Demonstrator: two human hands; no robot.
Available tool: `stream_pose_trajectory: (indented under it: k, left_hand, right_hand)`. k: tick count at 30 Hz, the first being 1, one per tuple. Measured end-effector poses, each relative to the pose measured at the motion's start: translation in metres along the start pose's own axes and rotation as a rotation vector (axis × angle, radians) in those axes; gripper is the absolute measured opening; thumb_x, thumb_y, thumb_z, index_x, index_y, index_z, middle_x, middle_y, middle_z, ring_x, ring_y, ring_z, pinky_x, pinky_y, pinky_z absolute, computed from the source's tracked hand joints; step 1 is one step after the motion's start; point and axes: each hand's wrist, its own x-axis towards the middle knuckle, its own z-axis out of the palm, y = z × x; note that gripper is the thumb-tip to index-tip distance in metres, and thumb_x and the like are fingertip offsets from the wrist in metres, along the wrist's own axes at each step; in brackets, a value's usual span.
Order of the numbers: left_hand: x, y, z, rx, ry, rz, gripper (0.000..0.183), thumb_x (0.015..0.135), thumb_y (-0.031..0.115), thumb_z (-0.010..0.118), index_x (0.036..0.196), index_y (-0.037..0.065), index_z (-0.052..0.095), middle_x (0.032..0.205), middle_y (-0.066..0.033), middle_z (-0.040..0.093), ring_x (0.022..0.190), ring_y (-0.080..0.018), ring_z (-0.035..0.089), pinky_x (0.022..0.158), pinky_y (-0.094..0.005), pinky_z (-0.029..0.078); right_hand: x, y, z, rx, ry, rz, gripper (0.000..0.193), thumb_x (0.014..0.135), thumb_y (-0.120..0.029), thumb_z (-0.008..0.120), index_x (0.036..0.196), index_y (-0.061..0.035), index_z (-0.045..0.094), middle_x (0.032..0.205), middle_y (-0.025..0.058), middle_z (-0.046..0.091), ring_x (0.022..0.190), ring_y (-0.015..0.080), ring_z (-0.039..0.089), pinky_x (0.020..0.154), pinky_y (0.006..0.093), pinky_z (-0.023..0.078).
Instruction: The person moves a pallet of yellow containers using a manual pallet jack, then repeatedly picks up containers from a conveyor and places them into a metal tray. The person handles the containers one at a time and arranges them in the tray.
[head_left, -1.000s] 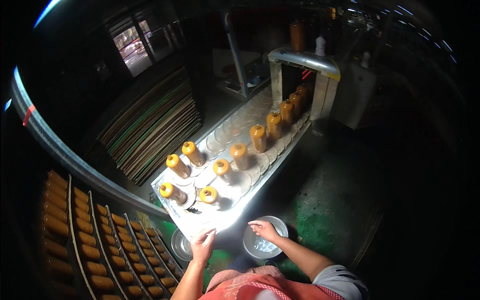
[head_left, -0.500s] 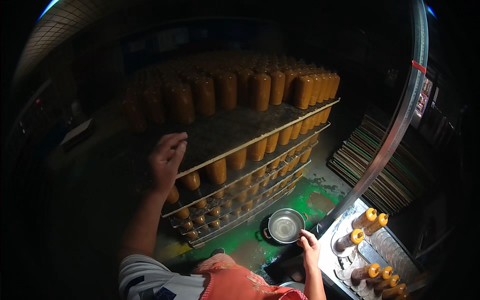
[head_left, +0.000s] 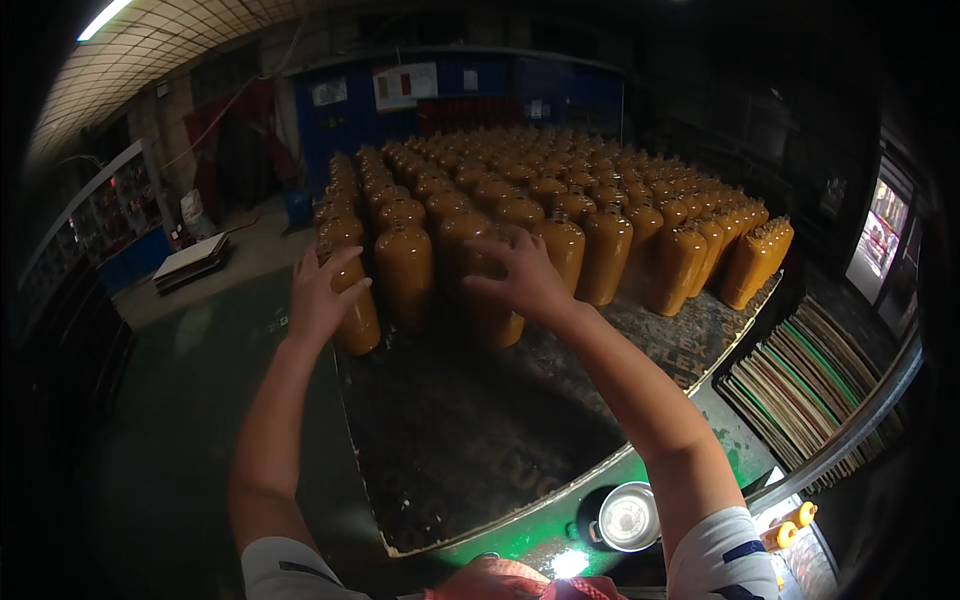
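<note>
Front-row brown bottles (head_left: 405, 270) stand at the near edge of the packed batch on a dark board (head_left: 470, 440). Left hand (head_left: 322, 293) touches the corner bottle (head_left: 355, 310), fingers spread, no grip. Right hand (head_left: 520, 275) open over the next bottle (head_left: 490, 300), nothing held. Steel bowl (head_left: 628, 517) on the floor below.

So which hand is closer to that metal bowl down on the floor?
Right. The right hand is on a bottle above the metal bowl; the left hand is farther left.

Two brown glazed bottles (head_left: 352, 300) (head_left: 490, 290), upright, front row of a packed board, seemingly under the hands
</note>
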Motion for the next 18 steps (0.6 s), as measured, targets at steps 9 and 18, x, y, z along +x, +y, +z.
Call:
stream_pose_trajectory:
  k: [9,18]
  left_hand:
    - [-0.033,-0.036,-0.014,-0.255,0.426,0.245,0.041,0.071,0.008,0.077,0.111,0.006,0.072,0.125,-0.0154,0.061,0.117,-0.0300,0.058,0.100,-0.0404,0.047]
    - [-0.169,0.159,-0.049,-1.547,0.023,0.143,0.051,0.077,0.025,0.072,0.121,0.003,0.061,0.131,-0.0210,0.056,0.115,-0.0295,0.060,0.097,-0.0415,0.052]
  right_hand:
    - [-0.042,0.014,-0.006,0.262,0.264,-0.131,0.045,0.076,-0.023,0.079,0.120,-0.0197,0.071,0.137,0.0195,0.049,0.128,0.0377,0.048,0.105,0.0447,0.043]
    - [-0.339,-0.001,-0.190,0.719,0.866,0.417,0.061,0.083,-0.022,0.066,0.138,0.0002,0.050,0.140,0.0198,0.055,0.123,0.0287,0.058,0.106,0.0394,0.046]
